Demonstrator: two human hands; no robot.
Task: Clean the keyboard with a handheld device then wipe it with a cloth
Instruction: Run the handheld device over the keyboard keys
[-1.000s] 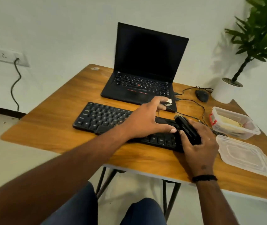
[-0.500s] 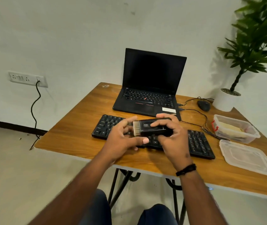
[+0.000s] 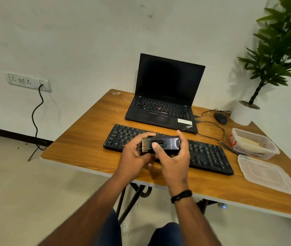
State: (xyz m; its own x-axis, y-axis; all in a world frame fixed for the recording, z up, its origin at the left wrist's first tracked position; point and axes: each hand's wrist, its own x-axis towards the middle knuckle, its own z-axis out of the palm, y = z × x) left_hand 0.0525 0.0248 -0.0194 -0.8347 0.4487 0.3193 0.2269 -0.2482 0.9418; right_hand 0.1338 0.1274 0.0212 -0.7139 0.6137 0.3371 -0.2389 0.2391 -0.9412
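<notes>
A black keyboard (image 3: 210,155) lies across the wooden table (image 3: 81,144) in front of the laptop. Above its middle I hold a black handheld cleaning device (image 3: 167,143) level, its tan brush end pointing left. My right hand (image 3: 175,160) grips the body from the right, with the thumb pressing the oval button on top. My left hand (image 3: 136,153) holds the brush end, fingers curled over and under it. A pale cloth (image 3: 249,142) sits inside the clear plastic box at the right.
An open black laptop (image 3: 164,96) stands behind the keyboard. A mouse (image 3: 221,118) and cables lie at the back right beside a white plant pot (image 3: 244,112). The clear box (image 3: 258,151) and its loose lid (image 3: 265,174) sit at the right edge.
The device was lifted off the keyboard's right end and brought level over its middle, now held in both hands. My right thumb has moved onto the top button. The view has pulled back.
</notes>
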